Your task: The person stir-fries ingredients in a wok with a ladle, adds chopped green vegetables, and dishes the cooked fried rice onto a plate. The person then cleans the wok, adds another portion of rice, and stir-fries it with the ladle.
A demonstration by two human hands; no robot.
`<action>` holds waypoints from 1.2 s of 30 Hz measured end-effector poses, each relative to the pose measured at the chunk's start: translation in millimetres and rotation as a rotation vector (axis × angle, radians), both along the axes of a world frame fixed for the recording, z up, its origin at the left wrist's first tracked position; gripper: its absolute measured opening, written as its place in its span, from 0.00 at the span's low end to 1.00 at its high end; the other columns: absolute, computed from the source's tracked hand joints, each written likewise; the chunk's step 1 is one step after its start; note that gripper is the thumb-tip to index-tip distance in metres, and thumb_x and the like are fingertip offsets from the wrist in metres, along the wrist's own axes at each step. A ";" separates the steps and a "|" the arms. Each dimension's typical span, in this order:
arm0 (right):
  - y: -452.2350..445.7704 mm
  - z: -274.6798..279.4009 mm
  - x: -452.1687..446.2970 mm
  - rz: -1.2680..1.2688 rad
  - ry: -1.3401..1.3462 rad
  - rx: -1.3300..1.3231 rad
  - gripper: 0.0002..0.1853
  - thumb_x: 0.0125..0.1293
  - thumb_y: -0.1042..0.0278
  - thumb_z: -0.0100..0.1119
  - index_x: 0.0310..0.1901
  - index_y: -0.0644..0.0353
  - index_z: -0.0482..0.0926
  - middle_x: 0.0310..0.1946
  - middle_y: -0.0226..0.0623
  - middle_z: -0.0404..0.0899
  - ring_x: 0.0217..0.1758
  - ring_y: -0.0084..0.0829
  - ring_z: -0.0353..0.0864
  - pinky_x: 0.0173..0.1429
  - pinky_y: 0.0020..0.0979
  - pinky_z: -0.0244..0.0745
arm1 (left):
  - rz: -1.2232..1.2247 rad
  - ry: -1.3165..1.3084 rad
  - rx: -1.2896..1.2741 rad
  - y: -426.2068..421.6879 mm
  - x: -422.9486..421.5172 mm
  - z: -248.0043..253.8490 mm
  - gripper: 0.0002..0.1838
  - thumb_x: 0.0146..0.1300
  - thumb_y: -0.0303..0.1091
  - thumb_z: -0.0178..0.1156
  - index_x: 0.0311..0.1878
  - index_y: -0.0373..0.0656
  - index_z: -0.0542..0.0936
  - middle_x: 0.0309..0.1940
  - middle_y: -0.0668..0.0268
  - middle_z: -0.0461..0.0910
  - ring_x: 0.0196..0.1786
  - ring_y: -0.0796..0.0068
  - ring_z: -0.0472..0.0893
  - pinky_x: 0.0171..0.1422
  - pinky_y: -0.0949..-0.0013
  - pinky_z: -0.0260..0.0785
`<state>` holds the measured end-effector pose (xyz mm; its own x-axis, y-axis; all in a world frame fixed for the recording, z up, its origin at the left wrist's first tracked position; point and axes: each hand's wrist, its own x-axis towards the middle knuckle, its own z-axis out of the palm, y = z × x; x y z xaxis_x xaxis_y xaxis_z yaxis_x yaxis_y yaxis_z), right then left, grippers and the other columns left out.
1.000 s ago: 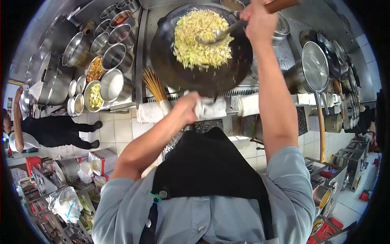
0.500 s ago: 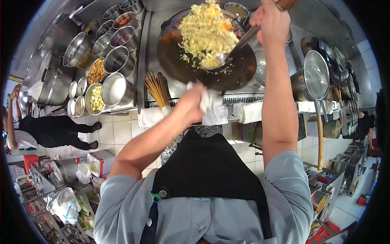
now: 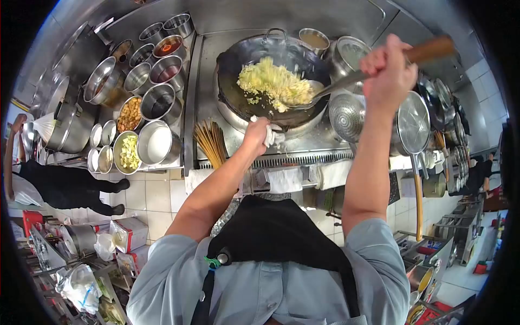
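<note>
My left hand (image 3: pixel 258 135) is closed on a folded white cloth (image 3: pixel 269 133) against the near rim of a dark wok (image 3: pixel 230 81). The wok sits on a round metal burner ring. My right hand (image 3: pixel 391 67) grips the wooden handle of a ladle (image 3: pixel 346 82). The ladle's bowl dips into the wok at the right edge of the food. A loose heap of pale yellow rice-like food (image 3: pixel 273 81) with green bits lies in the wok, blurred by motion along its upper side.
Several steel pots and bowls (image 3: pixel 157 103) of ingredients stand to the left. A bamboo brush (image 3: pixel 210 142) is beside the wok. A perforated skimmer (image 3: pixel 346 116) and a mesh strainer (image 3: pixel 413 123) lie to the right. Another person (image 3: pixel 59 184) stands at far left.
The wok, tilted before with food thrown high, now sits level and the food has dropped into it. My right hand has shifted right with the ladle; my left hand has moved to the rim.
</note>
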<state>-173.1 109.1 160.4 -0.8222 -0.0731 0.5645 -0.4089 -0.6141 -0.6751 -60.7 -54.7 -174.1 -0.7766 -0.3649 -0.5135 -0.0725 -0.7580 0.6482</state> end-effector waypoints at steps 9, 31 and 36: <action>-84.4 -98.3 -69.4 -0.065 -0.153 0.141 0.18 0.74 0.67 0.64 0.29 0.55 0.65 0.15 0.29 0.67 0.14 0.23 0.65 0.21 0.31 0.64 | -0.319 -0.055 0.019 -11.7 118.1 74.2 0.23 0.75 0.53 0.62 0.52 0.40 0.81 0.35 0.63 0.86 0.31 0.68 0.86 0.36 0.61 0.82; -121.4 -68.7 -49.3 0.001 -0.126 0.180 0.17 0.72 0.65 0.66 0.29 0.59 0.68 0.16 0.30 0.72 0.16 0.24 0.70 0.23 0.30 0.67 | 0.066 -0.584 0.306 -15.3 517.7 -139.1 0.16 0.76 0.51 0.59 0.42 0.47 0.81 0.29 0.66 0.84 0.29 0.67 0.84 0.33 0.62 0.78; -106.2 -138.7 -21.1 -0.074 -0.043 0.322 0.15 0.74 0.66 0.64 0.32 0.60 0.69 0.18 0.29 0.72 0.18 0.23 0.72 0.25 0.29 0.69 | 0.031 -0.652 0.331 27.3 518.8 -148.5 0.24 0.77 0.54 0.54 0.39 0.42 0.84 0.31 0.58 0.87 0.30 0.61 0.85 0.41 0.58 0.78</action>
<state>-194.2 2.9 21.6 -0.8546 -0.1809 0.4868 -0.4114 -0.3363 -0.8472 458.1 -27.4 -322.6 -0.2673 -0.1272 -0.9552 -0.3406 -0.9148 0.2172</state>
